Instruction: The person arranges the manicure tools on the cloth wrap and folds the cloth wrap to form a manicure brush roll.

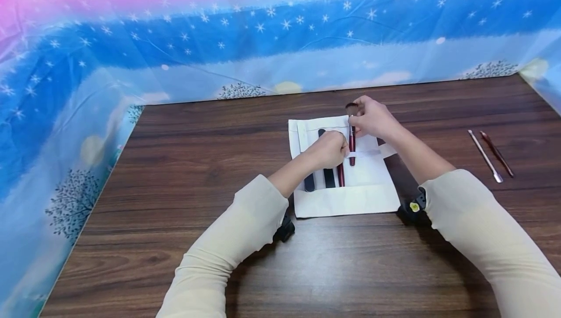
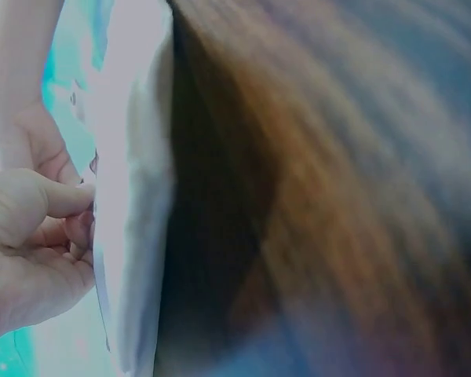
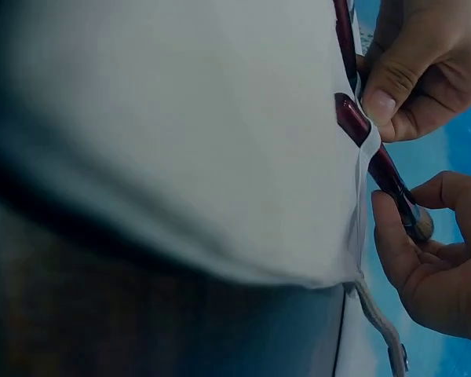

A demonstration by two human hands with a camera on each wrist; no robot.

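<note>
Snowflake-printed cloth [image 1: 271, 26] backs the dark wooden table [image 1: 197, 162], where we see a white case [image 1: 368, 201] spread open. Over it, the right hand [image 1: 374, 119] pinches the brush [image 1: 352, 142] near its bristles from the right; just beside the handle, on its left, the left hand [image 1: 327, 149] pinches a white strap [image 1: 365, 154] that crosses it. We see the brush's long axis run near to far, bristles farthest. We can read no brand or label.
</note>
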